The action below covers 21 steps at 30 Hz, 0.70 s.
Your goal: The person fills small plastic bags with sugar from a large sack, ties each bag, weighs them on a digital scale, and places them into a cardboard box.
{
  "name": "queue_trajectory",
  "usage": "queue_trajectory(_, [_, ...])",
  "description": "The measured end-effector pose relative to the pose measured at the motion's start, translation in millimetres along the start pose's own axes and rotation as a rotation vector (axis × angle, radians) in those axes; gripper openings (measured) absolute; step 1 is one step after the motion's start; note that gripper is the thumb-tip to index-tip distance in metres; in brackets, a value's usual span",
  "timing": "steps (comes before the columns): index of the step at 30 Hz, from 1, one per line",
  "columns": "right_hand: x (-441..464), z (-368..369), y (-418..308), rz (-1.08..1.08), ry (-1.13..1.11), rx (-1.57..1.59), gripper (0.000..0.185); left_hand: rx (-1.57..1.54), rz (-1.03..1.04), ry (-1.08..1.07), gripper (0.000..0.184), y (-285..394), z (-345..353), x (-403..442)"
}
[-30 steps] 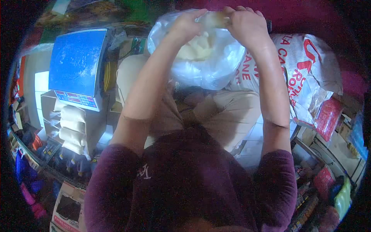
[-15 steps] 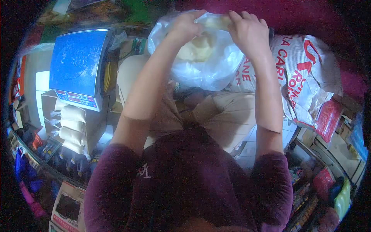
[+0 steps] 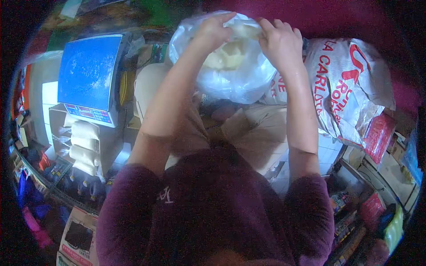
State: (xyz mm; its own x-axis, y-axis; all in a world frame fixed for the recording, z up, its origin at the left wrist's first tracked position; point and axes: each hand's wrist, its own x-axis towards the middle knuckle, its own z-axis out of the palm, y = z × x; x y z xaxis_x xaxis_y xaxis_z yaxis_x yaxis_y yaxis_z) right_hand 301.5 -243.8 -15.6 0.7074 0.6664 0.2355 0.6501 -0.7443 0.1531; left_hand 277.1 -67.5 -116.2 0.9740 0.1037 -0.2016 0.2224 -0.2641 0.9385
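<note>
A large clear plastic bag point(image 3: 235, 86) stands in front of my knees, its mouth facing up. Pale, cream-coloured contents point(image 3: 228, 55) show inside it; their exact kind is not clear. My left hand point(image 3: 215, 32) is closed at the bag's upper left, fingers curled inward over the opening. Across from it, my right hand point(image 3: 280, 42) has its fingers bent over the right side of the rim. Blurred, pale plastic stretches between both hands, and the fingertips are partly hidden.
To the left, a blue-topped weighing scale point(image 3: 90, 73) stands above a carton with filled white plastic packs point(image 3: 84, 144). A white printed sack point(image 3: 350, 84) leans at the right, near a red pack point(image 3: 379, 137). Shelved goods line both sides.
My right hand has shifted slightly left and down along the bag's rim, its fingers more bent. My left hand stays almost in place.
</note>
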Motion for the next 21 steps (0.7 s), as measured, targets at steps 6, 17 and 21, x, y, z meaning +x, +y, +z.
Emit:
queue_trajectory(6, [-10, -6, 21, 0.120, -0.073, 0.343, 0.036, -0.328, -0.028, -0.030, 0.058, 29, -27, -27])
queue_trajectory(17, [-72, 78, -18, 0.380, -0.506, 0.679, 0.050, -0.446, 0.067, -0.019, 0.053, 51, -52, -44])
queue_trajectory(21, [-81, 103, -30, 0.455, -0.454, 0.989, 0.059, -0.540, 0.139, 0.139, 0.055, 77, -106, -83])
